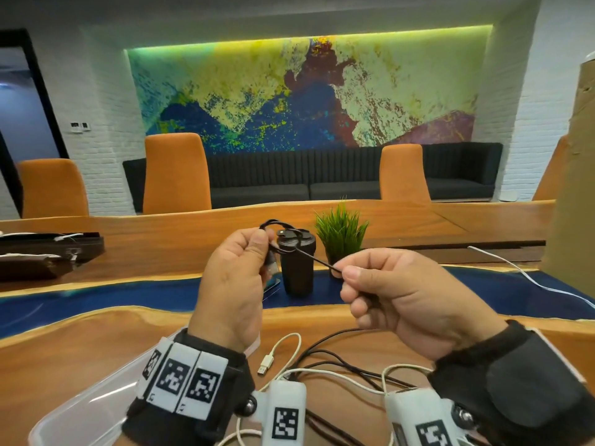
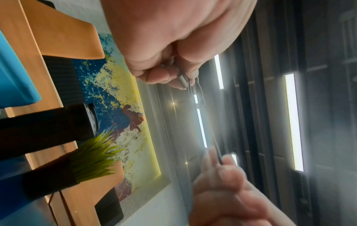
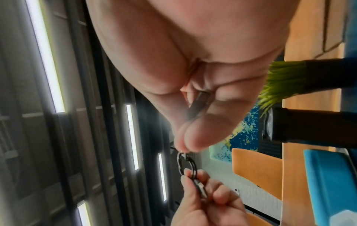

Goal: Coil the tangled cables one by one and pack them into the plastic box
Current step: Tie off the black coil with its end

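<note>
A thin black cable [image 1: 314,259] is held up between both hands above the table. My left hand [image 1: 238,272] pinches its small coiled loops [image 1: 273,224] and a plug end [image 2: 183,79]. My right hand [image 1: 386,284] pinches the straight run of the cable between thumb and forefinger, with the other plug [image 3: 199,104] tucked in the palm. In the right wrist view the loops [image 3: 186,165] hang between the two hands. A clear plastic box [image 1: 80,403] lies on the table at lower left, partly behind my left wrist. Tangled black and white cables [image 1: 322,365] lie on the table under my hands.
A black tumbler [image 1: 296,265] and a potted green plant [image 1: 341,233] stand just beyond my hands, a phone [image 1: 272,288] beside the tumbler. A white cable [image 1: 528,278] trails at the right beside a cardboard box [image 1: 573,188]. Dark trays [image 1: 42,249] sit at far left. Orange chairs line the far side.
</note>
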`<state>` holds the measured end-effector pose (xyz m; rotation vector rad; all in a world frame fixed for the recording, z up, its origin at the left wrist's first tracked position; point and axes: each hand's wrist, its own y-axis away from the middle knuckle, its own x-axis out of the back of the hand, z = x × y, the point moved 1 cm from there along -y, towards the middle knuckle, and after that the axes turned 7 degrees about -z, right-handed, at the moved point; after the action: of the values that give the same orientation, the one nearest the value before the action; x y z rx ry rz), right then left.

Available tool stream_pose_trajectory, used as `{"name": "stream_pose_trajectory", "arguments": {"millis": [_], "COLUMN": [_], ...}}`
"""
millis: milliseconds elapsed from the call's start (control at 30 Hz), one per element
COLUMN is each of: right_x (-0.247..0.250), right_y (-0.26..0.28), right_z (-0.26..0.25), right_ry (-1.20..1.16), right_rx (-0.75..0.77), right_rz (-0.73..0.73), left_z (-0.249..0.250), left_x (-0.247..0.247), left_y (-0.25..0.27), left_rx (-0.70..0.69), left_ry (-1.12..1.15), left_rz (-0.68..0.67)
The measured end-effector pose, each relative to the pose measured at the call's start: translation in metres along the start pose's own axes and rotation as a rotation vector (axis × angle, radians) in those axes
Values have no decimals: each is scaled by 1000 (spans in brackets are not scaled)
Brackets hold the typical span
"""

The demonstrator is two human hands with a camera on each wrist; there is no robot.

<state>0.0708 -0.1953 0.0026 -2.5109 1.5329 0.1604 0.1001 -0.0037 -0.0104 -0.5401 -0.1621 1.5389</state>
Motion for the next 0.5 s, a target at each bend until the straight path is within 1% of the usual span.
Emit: {"name": "stream_pose_trajectory", "arguments": {"millis": [67,100,167,267,333,400,500], "right_x": [-1,-4,-12,-22,-27,-29,-30], "right_y": [3,4,4,2,1,1,-1], "right_z": [-4,-5,-2,7,11,14,18], "right_ry": [57,60,34,18,63,137,289], "right_rx": [-1,3,30,82,94,103,132], "right_rz": [1,-8,-28,-37,-2,55,154], "left_z": [-2,-3,-6,-5,-3,-2,-3], "left_x": [3,2,-5,-13,-13,-12,-13], "left_y": [-2,0,3,9,12,13,11], "left_rx": [12,11,-8,-83,-138,-153,-75], "left_ry": [16,20,-24,-157,-223,-239,-104], "left_rz": [37,32,-17,-95,-106,-106,-110]}}
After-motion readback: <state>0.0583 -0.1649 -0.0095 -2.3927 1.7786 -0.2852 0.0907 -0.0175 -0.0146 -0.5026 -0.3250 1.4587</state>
